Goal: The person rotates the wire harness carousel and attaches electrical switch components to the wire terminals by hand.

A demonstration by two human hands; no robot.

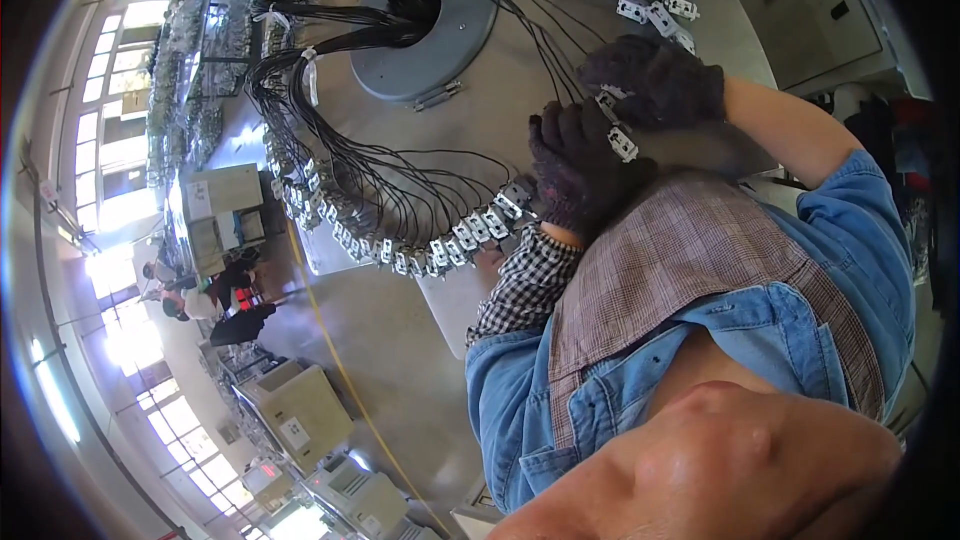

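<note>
Both my hands wear dark gloves and meet over the near edge of the worktable (500, 130). My left hand (585, 165), below a black-and-white checked sleeve, has its fingers curled against a small white-and-metal block (623, 145). My right hand (655, 85) is closed just beyond it, with another pale block (610, 95) at its fingertips. Thin black cables (545, 45) run toward my hands from a bundle at the table's middle. To the left of my left hand, similar blocks line the table edge in a row (465, 237), each on a cable.
A round grey disc (395, 78) with a dark central hole holds the bundled cables, tied with white strips. More blocks (655, 10) lie at the far right. Beige machines (295, 410) and another person (205, 302) are across the floor at left, past a yellow line.
</note>
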